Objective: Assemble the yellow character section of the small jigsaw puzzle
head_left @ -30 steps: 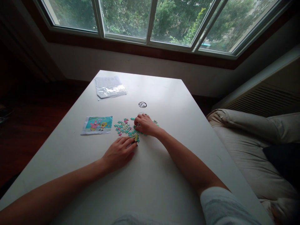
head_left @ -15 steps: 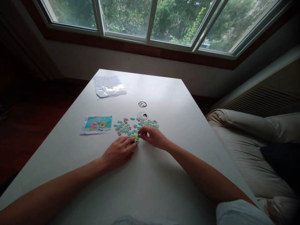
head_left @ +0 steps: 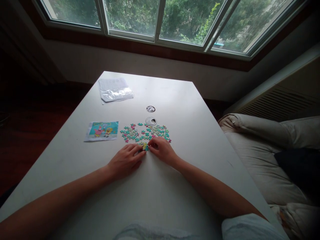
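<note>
A small joined section of jigsaw puzzle, yellow and teal, lies on the white table. My left hand rests at its left and near side, thumb and fingers closed on its edges. From the right, my right hand pinches a small jigsaw piece against the section's right edge; the fingertips mostly cover that piece. Loose jigsaw pieces in green, teal and pink are spread just beyond both hands. To the left lies the picture sheet with cartoon figures.
The white table has two round inserts, a far one and a nearer one touching the loose pieces. A clear plastic bag with papers lies at the back left. A light sofa stands along the right.
My right hand has moved slightly left and closed in on the joined section, bringing its piece to the right edge. My left hand stays in place. The view has shifted slightly.
</note>
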Demonstrator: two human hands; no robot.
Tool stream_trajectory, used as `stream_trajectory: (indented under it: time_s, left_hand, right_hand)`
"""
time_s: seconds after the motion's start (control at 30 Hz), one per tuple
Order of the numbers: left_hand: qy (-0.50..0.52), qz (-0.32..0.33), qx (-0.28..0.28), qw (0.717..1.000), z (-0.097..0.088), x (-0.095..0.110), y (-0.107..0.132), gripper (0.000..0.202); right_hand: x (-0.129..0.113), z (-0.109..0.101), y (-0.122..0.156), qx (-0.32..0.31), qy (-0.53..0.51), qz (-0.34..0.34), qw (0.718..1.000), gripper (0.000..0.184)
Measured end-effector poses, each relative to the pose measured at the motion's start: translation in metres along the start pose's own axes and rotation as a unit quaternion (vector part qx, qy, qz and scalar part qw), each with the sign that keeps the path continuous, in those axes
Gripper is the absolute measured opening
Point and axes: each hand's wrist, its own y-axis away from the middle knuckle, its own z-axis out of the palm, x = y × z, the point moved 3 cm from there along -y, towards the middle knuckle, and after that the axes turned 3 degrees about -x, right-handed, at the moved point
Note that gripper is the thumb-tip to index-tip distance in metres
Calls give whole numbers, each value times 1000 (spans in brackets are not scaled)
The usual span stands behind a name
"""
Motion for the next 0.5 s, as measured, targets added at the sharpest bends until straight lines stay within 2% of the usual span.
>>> stream_trajectory:
  time_s: [0.5]
  left_hand:
    - [2, 2, -2, 1000, 1, 0, 0, 37]
  right_hand:
    - [-1, 2, 3, -5, 47, -52, 998, 9]
